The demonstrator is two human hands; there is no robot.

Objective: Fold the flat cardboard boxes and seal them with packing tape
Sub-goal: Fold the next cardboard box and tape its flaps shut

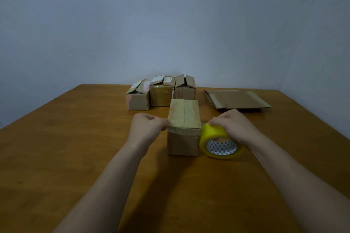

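A small folded cardboard box (183,126) stands in the middle of the wooden table (75,147), its top flaps closed along a centre seam. My left hand (148,126) has curled fingers at the box's near left top corner and pinches something there, apparently the tape end. Just right of the box, my right hand (233,126) grips a yellow roll of packing tape (217,143) from above. The roll stands on edge, touching the box's right side. A strip of tape runs across the front top edge of the box.
Three folded boxes (161,92) stand in a row at the back, their top flaps partly raised. A stack of flat cardboard boxes (236,99) lies at the back right. A plain wall rises behind the table.
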